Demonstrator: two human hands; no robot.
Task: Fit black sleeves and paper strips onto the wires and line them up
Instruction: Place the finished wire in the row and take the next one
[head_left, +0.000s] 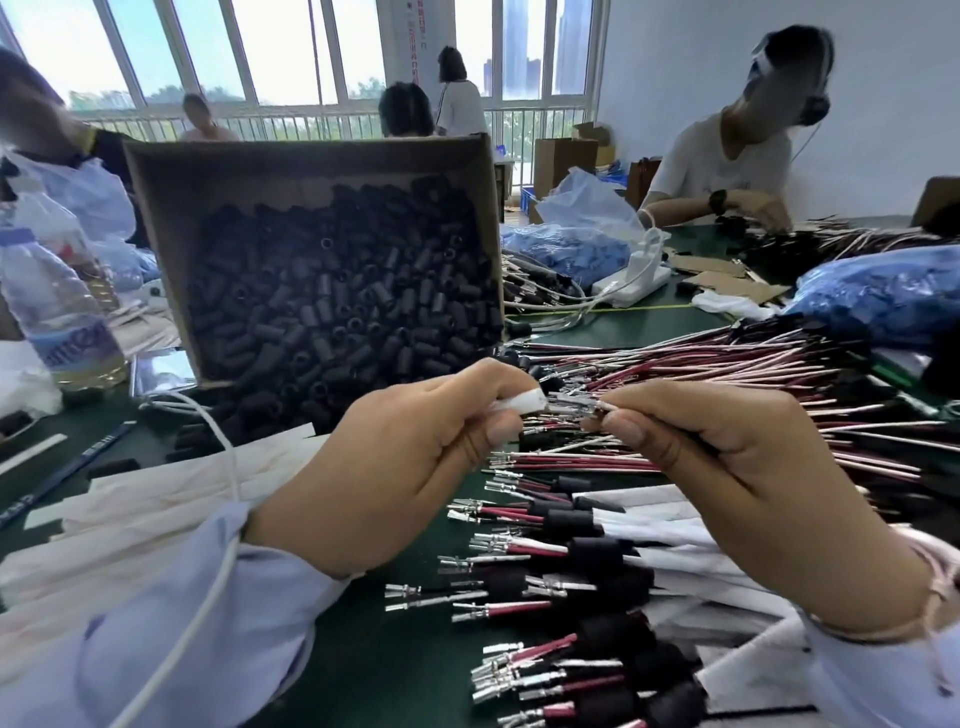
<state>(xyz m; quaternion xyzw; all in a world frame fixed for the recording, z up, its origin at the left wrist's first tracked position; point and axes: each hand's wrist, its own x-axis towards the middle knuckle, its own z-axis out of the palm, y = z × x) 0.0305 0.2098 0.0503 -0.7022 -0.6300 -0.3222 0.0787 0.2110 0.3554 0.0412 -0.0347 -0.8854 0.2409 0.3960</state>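
My left hand (410, 457) pinches a white paper strip (524, 402) between thumb and forefinger. My right hand (727, 457) grips a wire (571, 402) by its end, the metal terminals pointing left at the strip's open end. Below the hands, finished wires (561, 525) with black sleeves and white paper strips lie in a row on the green table (395, 654). A tilted cardboard box (171, 208) full of loose black sleeves (343, 312) stands behind my left hand. A heap of bare red and white wires (727, 358) lies to the right.
Paper strips (156, 499) lie under my left forearm, with a white cable (208, 597) across them. A plastic bottle (57, 306) stands far left. Blue bags (883, 296) and a white power strip (634, 280) sit at the right. Other people work around the table.
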